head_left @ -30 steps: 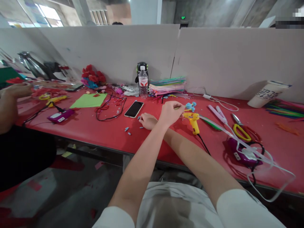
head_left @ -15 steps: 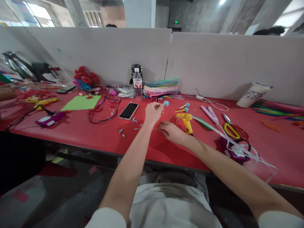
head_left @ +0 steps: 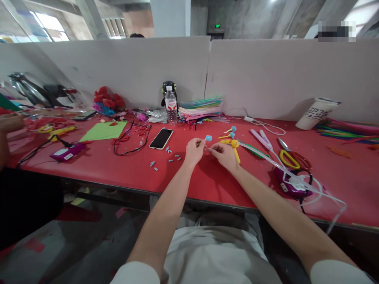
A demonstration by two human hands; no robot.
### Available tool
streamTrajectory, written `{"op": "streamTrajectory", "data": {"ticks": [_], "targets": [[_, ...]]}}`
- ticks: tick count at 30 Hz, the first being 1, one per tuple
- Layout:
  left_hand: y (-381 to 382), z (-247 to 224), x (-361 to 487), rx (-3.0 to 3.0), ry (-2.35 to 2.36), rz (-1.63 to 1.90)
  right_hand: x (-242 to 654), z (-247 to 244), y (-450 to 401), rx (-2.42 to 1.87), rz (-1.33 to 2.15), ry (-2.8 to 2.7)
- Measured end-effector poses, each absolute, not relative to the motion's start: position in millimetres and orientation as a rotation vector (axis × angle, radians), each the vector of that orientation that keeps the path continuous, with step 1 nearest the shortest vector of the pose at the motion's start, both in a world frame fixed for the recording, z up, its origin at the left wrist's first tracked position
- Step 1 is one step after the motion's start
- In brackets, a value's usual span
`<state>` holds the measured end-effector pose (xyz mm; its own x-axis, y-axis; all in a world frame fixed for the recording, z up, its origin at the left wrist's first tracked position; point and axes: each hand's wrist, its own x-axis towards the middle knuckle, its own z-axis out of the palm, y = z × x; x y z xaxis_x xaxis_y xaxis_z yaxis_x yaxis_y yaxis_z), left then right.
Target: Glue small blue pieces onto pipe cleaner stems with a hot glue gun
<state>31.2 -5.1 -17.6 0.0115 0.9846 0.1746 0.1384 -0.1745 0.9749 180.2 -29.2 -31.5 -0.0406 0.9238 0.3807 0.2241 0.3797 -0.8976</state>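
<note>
Between the fingertips of my left hand (head_left: 195, 151) is a small blue fluffy pipe-cleaner flower (head_left: 209, 138), its head standing out past the fingers. My right hand (head_left: 223, 153) is pinched close beside it, fingertips almost at the left ones. Whatever sits in that pinch is too small to make out. Just beyond the right hand lies a yellow glue gun (head_left: 235, 144), partly covered by it. More blue pieces with yellow stems (head_left: 231, 132) rest behind the gun. Short blue-grey bits (head_left: 152, 163) are scattered left of my hands.
On the red table (head_left: 133, 167) lie a phone (head_left: 161, 139), green paper (head_left: 103, 131), scissors (head_left: 288, 156) and a pink tool (head_left: 261, 139). Along the partition stand a water bottle (head_left: 171, 106), pipe-cleaner bundles (head_left: 201, 108) and a tilted cup (head_left: 316, 114). A co-worker's hand (head_left: 11, 123) shows at far left.
My right hand has moved forward and right, up to the left fingertips, and now overlaps the glue gun. My left hand has shifted slightly right and nearer with the blue flower.
</note>
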Motion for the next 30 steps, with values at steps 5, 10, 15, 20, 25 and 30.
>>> {"op": "streamTrajectory", "data": {"ticks": [5, 10, 15, 20, 25, 30], "targets": [[-7, -19, 36, 1.49, 1.174, 1.284, 178, -27, -34, -1.09, 0.744, -1.51], [-5, -25, 38, 1.568, 1.173, 1.304, 176, -25, -35, -1.094, 0.716, -1.458], [-4, -27, 41, 1.566, 1.144, 1.289, 175, -32, -33, -1.069, 0.753, -1.402], [-3, -28, 42, 1.592, 1.162, 1.306, 174, -34, -34, -1.059, 0.828, -1.394], [-3, -27, 41, 1.622, 1.205, 1.305, 175, -38, -32, -0.989, 1.017, -1.408], [-3, -26, 41, 1.593, 1.154, 1.257, 177, -42, -29, -1.005, 1.124, -1.419]]}}
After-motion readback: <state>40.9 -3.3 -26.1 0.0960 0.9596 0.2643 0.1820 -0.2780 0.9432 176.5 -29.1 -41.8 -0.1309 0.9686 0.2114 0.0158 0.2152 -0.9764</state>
